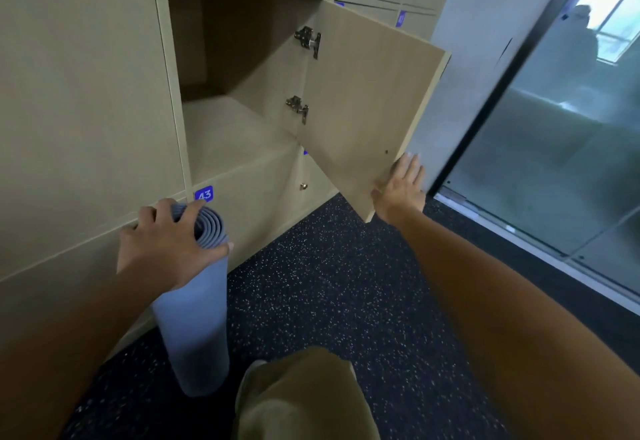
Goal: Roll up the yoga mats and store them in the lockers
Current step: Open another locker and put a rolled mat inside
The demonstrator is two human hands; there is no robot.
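Nearest, a knee (pixel 304 394) in olive cloth sits over the dark speckled floor (pixel 329 284), which looks like rubber gym flooring. Just beside it the mat (pixel 194 329), a grey-blue roll with its spiral end showing at the top, stands upright close against the lower lockers. The left hand (pixel 166 242) grips its top end, fingers curled over the rim. The right hand (pixel 401 187) lies flat with straight fingers against the lower outer corner of the door (pixel 363 107), a pale wood-grain panel on two metal hinges (pixel 306 41), swung wide.

The step in hand looks to be loading. The locker (pixel 235 93) gapes, a boxy cavity of matching laminate, seemingly bare inside. It would go best to keep the door pinned back, lift the roll, tip it level and feed it in end first, keeping a firm grip so the springy coil does not unwind. Below the opening is a blue tag (pixel 204 194) reading 43.
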